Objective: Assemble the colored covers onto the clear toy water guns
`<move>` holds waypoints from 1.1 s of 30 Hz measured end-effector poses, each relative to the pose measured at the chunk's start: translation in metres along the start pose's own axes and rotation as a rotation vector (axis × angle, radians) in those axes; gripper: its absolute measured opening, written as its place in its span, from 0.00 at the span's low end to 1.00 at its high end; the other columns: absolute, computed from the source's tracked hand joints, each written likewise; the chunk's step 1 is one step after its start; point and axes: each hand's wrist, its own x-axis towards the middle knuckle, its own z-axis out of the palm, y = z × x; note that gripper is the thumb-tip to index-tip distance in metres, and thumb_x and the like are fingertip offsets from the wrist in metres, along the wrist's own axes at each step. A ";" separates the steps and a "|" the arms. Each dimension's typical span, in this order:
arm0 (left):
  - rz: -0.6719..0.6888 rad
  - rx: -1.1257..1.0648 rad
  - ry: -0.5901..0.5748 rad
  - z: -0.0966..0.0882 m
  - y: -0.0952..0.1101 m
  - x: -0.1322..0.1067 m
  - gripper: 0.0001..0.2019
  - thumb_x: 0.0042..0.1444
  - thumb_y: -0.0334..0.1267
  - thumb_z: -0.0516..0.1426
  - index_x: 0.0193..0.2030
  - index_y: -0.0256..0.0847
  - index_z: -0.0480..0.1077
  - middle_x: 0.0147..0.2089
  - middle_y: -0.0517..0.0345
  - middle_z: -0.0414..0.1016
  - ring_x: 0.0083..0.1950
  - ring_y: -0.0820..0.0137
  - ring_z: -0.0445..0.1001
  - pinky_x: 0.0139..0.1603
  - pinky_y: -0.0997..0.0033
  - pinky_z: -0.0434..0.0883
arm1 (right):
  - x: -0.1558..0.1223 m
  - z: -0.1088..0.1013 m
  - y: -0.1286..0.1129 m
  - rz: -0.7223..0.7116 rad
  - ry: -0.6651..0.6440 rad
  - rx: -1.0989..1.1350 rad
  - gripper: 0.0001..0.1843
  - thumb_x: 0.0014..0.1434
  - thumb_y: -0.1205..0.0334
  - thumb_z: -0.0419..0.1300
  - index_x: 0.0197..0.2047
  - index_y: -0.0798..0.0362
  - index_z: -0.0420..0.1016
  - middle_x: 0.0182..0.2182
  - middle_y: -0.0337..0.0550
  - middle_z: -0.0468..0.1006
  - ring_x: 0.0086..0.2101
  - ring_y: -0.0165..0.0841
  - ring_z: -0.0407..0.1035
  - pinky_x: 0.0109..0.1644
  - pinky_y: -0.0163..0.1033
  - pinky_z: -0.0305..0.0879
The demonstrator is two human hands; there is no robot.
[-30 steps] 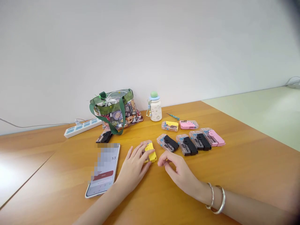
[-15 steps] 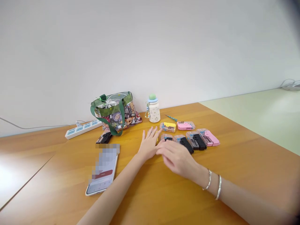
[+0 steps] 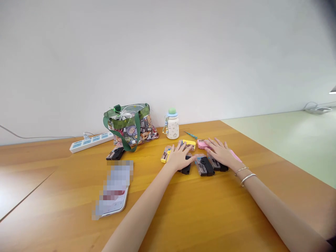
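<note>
My left hand (image 3: pixel 180 159) is open, its fingers spread over several flat plastic gadgets, each part clear and part coloured. Around it are a yellow-and-clear gadget (image 3: pixel 165 155), a second yellow one (image 3: pixel 190 145) behind the fingertips, and a black one (image 3: pixel 187 170) half covered by the hand. With fingers stretched out, my right hand (image 3: pixel 222 154) lies over the right end of the group. It partly hides a pink gadget (image 3: pixel 202 144), another pink one (image 3: pixel 235 156) and a black one (image 3: pixel 219 165). Between my hands, a black-and-clear gadget (image 3: pixel 204 165) shows fully.
A white bottle (image 3: pixel 172 126) and a thin blue screwdriver-like tool (image 3: pixel 191 135) are behind. To the left are a clear bag (image 3: pixel 133 131) with green straps, a power strip (image 3: pixel 90 142), another black gadget (image 3: pixel 115 153) and a phone (image 3: pixel 115 190) on the wooden table (image 3: pixel 183 217).
My right hand has moved right, away from my left, and its fingers have straightened. My left hand has shifted slightly right, uncovering the left yellow gadget. The black gadgets sit slightly differently.
</note>
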 end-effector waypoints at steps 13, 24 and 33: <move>-0.051 0.000 0.009 -0.007 -0.012 -0.028 0.32 0.60 0.60 0.42 0.66 0.48 0.54 0.71 0.54 0.47 0.72 0.54 0.37 0.66 0.39 0.44 | -0.006 0.006 -0.043 -0.088 -0.106 -0.072 0.31 0.64 0.44 0.38 0.64 0.48 0.57 0.66 0.49 0.53 0.65 0.47 0.43 0.59 0.71 0.44; -0.183 0.049 0.018 -0.018 -0.035 -0.055 0.32 0.60 0.60 0.41 0.67 0.48 0.52 0.71 0.53 0.45 0.72 0.52 0.37 0.63 0.31 0.40 | 0.003 0.010 -0.090 -0.169 -0.075 -0.033 0.28 0.64 0.46 0.41 0.62 0.50 0.61 0.65 0.50 0.55 0.64 0.47 0.46 0.58 0.73 0.41; -0.270 0.102 0.048 -0.019 -0.050 -0.070 0.33 0.60 0.62 0.39 0.67 0.49 0.51 0.71 0.54 0.46 0.72 0.53 0.38 0.63 0.30 0.39 | 0.015 0.020 -0.113 -0.212 -0.077 0.038 0.29 0.64 0.45 0.42 0.61 0.50 0.62 0.65 0.49 0.55 0.65 0.50 0.40 0.59 0.75 0.33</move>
